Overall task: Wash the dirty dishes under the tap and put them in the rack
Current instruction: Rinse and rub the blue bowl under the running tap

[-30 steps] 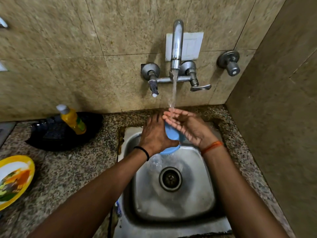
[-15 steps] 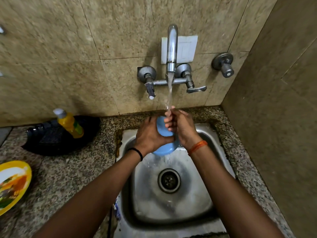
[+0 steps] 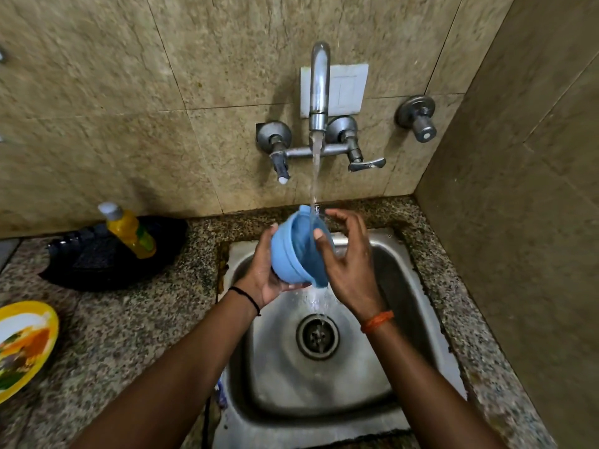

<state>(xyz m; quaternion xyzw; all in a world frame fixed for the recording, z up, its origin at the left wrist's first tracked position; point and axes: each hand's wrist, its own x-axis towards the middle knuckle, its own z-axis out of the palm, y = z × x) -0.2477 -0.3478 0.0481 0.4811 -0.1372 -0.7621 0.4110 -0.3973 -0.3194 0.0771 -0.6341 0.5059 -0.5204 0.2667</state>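
Observation:
A small blue bowl (image 3: 293, 254) is tilted on its side over the steel sink (image 3: 418, 306), its mouth turned right. Water from the tap (image 3: 319, 89) runs onto its rim and spills down toward the drain (image 3: 318, 337). My left hand (image 3: 262, 273) cups the bowl from below and behind. My right hand (image 3: 348, 264) is at the bowl's mouth, thumb on the rim, the other fingers loosely curved past it.
A yellow soap bottle (image 3: 129, 231) stands on a black rack or tray (image 3: 97, 260) on the granite counter to the left. A yellow plate with food remains (image 3: 22, 345) lies at the left edge. A tiled side wall closes in on the right.
The bowl has been turned from base-toward-me to lying on its side with the mouth open to the right. My right hand has moved off its top to the rim.

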